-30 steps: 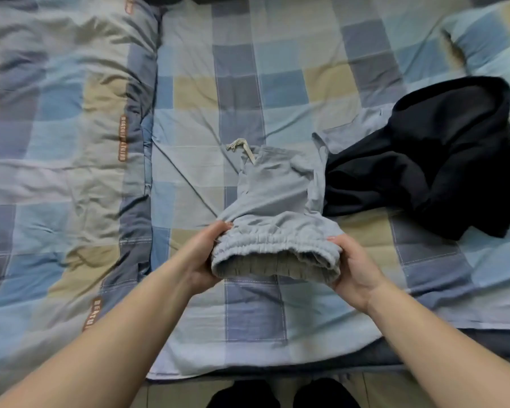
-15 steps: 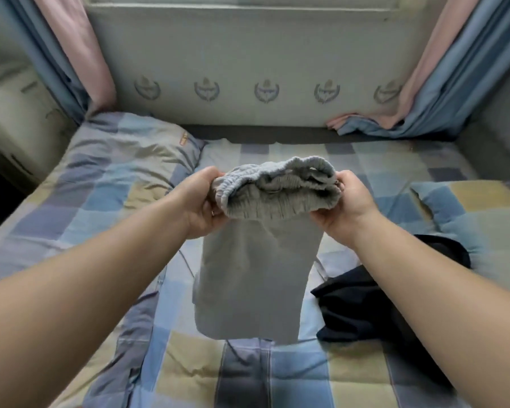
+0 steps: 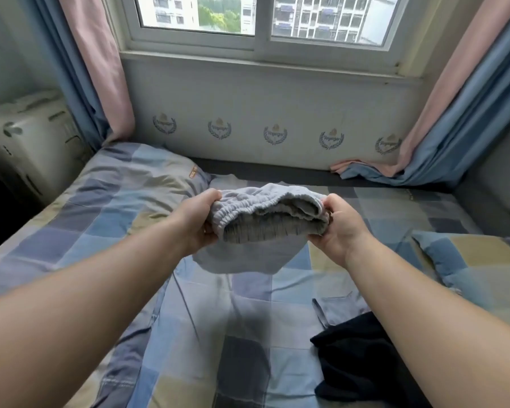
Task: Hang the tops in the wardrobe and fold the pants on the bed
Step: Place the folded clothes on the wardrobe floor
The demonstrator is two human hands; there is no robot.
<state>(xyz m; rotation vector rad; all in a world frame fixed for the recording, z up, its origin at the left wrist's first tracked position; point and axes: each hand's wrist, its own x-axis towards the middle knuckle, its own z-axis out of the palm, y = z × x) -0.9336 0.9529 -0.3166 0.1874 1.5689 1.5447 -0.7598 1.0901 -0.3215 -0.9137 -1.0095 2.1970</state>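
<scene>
The bed [image 3: 189, 334], spread with a checked sheet of blue, grey and tan squares, fills the lower frame from nine o'clock round to three. Behind it at twelve o'clock stands a window [image 3: 259, 22] over a pale wall panel printed with a row of crests, flanked by pink-and-blue curtains [image 3: 100, 69] at eleven and one o'clock. A matching checked duvet [image 3: 124, 184] lies bunched at ten o'clock, and a checked pillow [image 3: 477, 260] sits at three o'clock. A dark garment [image 3: 362, 357] lies crumpled on the sheet at five o'clock, partly hidden by the right forearm. At the centre, raised above the bed, hang the light grey pants [image 3: 265, 219], their gathered elastic waistband stretched sideways towards the camera and the rest of the cloth drooping below it, clear of the sheet. The left hand [image 3: 200, 222] grips the waistband's nine o'clock end, fingers curled round the fabric; the right hand [image 3: 340, 228] grips the three o'clock end, thumb on top and fingers tucked beneath.
</scene>
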